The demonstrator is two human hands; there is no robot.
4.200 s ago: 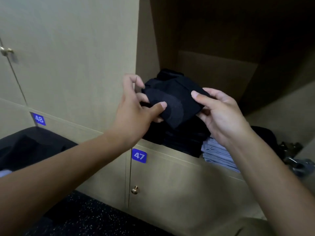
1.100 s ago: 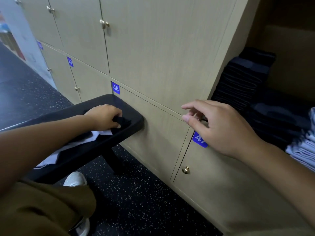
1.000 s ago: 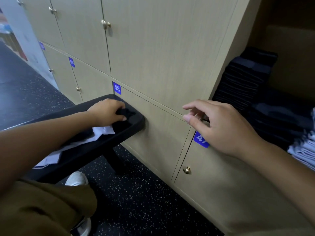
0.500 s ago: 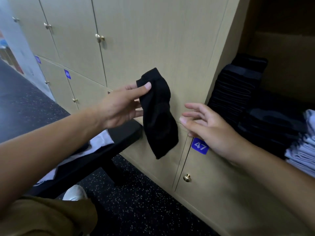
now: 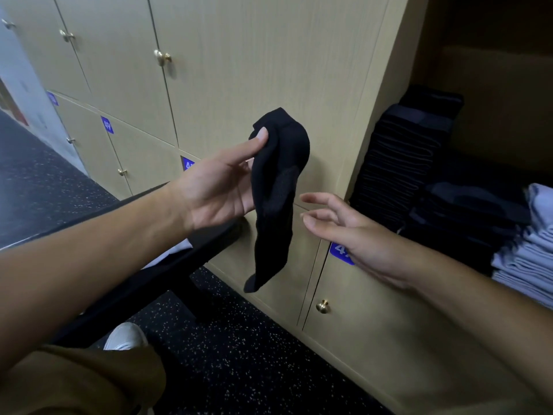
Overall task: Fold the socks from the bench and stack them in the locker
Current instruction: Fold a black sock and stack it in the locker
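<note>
- Beige locker doors (image 5: 239, 55) with brass knobs and blue number tags fill the upper left and centre of the head view; a dark speckled floor (image 5: 254, 354) runs along the bottom.
- At the right edge, the open locker (image 5: 508, 85) holds a tall stack of folded black socks (image 5: 404, 157) and, lower right, a pale blue folded pile (image 5: 526, 253).
- In mid-frame, the left hand (image 5: 218, 190) pinches a black sock (image 5: 275, 199) near its upper end between thumb and fingers; the rest dangles free, clear of the table (image 5: 167, 265) at lower left.
- Just right of the sock, the right hand (image 5: 353, 232) hovers with fingers loosely spread, holding nothing and not touching the fabric.
- Risk: the left grip is a light pinch on one edge, so a quick tug by the right hand could pull the sock loose and drop it to the floor.
- Risk: hanging twisted, the sock may fold crooked unless it is straightened first.
- Risk: the black stack looks tall and slightly leaning; a careless placement could topple it.
</note>
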